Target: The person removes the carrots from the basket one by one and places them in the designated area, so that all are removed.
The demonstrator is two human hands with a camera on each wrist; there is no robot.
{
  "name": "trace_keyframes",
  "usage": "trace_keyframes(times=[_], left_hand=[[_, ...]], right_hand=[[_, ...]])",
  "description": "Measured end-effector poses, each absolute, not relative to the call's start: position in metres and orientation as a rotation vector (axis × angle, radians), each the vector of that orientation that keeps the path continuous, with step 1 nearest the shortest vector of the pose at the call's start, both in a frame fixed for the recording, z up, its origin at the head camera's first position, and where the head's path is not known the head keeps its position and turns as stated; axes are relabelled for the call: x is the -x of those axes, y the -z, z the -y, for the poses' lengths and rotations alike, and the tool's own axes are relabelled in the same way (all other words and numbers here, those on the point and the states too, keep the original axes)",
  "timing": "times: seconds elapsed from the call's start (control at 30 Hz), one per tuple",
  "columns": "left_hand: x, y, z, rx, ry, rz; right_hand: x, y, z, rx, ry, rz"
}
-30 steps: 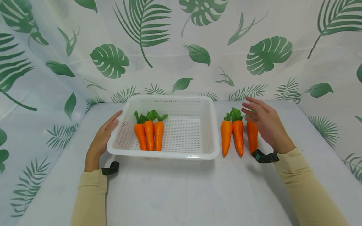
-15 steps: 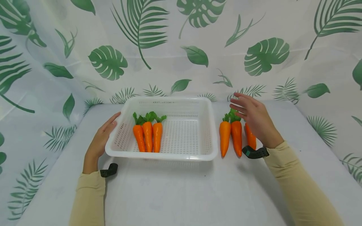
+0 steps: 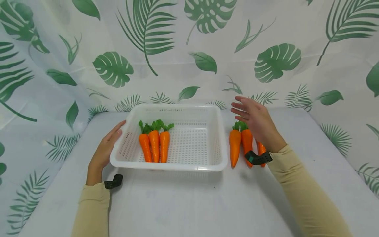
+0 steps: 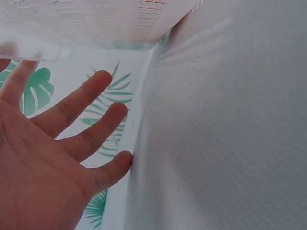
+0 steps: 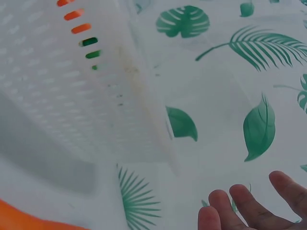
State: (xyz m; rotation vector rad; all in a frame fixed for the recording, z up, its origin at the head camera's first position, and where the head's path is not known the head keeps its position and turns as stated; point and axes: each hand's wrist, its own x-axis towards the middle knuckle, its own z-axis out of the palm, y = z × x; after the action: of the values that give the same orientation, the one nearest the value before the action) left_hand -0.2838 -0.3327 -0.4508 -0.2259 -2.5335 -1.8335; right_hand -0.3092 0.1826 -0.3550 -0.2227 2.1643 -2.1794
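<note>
A white perforated plastic basket [image 3: 189, 166] stands mid-table. Inside, on its left side, lie three carrots [image 3: 154, 144] with green tops. At the basket's left wall is my left hand [image 3: 103, 148], its fingertips right at the rim. The left wrist view has that hand's fingers [image 4: 86, 139] spread and fairly straight beside the basket's side. My right hand [image 3: 257, 121] hovers empty over three more carrots [image 3: 235, 148] right of the basket, partly hiding two of them. In the right wrist view its extended fingers [image 5: 247, 206] appear low, and the basket's holed wall [image 5: 72, 96] rises at left.
A white tablecloth [image 3: 160, 204] covers the table under everything. Behind and around it hangs a white curtain [image 3: 165, 75] printed with green leaves. Both wrists wear a black strap with a small device [image 3: 259, 158].
My right hand has moved left over the carrots, from the rightmost one toward the basket. The left hand stays at the basket's left rim, and the carrots have not moved.
</note>
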Motion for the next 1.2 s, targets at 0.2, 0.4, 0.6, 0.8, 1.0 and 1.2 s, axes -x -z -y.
trace_keyframes(times=[0.2, 0.4, 0.6, 0.8, 1.0, 1.2], left_hand=[[0.284, 0.451, 0.332, 0.224, 1.835, 2.534], [0.284, 0.452, 0.333, 0.221, 1.822, 2.547], [0.283, 0.452, 0.333, 0.207, 1.797, 2.565], [0.282, 0.451, 0.332, 0.198, 1.792, 2.567], [0.283, 0.450, 0.332, 0.207, 1.808, 2.554], [0.282, 0.451, 0.332, 0.191, 1.779, 2.576]], right_hand=[[0.311, 0.349, -0.174, 0.251, 2.199, -2.115], [0.311, 0.344, -0.164, 0.226, 2.254, -1.990], [0.312, 0.343, -0.153, 0.303, 2.246, -1.986], [0.315, 0.339, -0.140, 0.378, 2.231, -1.988], [0.320, 0.333, -0.125, 0.374, 2.267, -1.926], [0.327, 0.329, -0.108, 0.356, 2.271, -1.916]])
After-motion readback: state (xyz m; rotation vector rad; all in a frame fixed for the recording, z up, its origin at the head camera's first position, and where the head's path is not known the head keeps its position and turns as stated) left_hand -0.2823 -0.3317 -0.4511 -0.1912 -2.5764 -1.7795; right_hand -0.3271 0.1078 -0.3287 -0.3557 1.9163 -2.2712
